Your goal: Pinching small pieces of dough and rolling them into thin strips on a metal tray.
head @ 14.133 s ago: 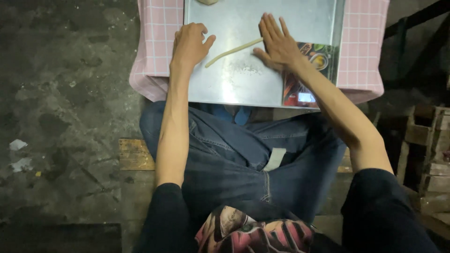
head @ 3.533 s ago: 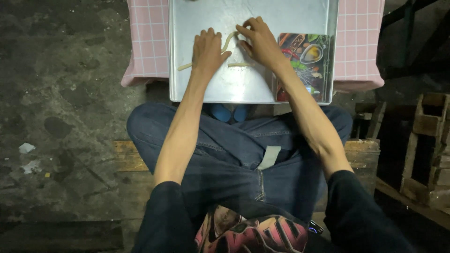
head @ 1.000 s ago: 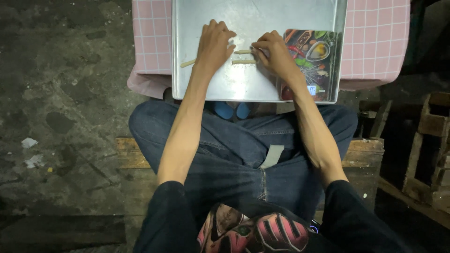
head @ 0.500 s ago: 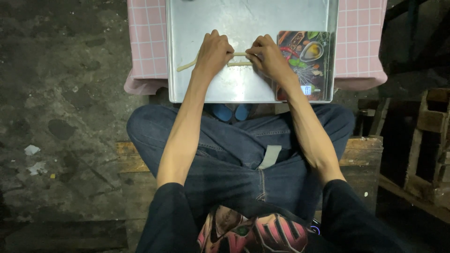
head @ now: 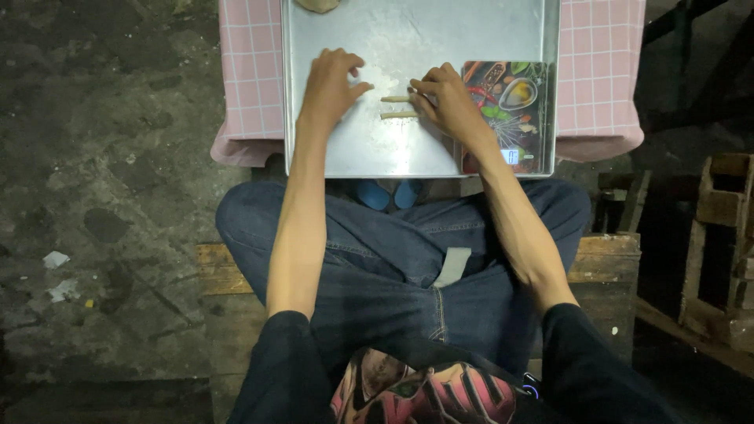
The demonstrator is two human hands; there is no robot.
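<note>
On the shallow metal baking tray point(head: 503, 157), two thin pale dough strips point(head: 399, 107) lie crosswise — right hand point(head: 448, 98) apparently pinching their right ends, left hand point(head: 330, 82) spread, empty, left of them.

Looks like a makeshift food-prep spot, back-room or yard, not a proper kitchen. You sit on a rough wooden bench point(head: 605, 263) over a stained, cracked concrete floor point(head: 102, 157) with scraps of litter. Small surface under a pink checked cloth point(head: 247, 71), metal baking tray point(head: 369, 149) dusted with flour, digital kitchen scale point(head: 510, 118) on it. Wooden crates point(head: 719, 251) stacked on your right. Lighting dim.
</note>
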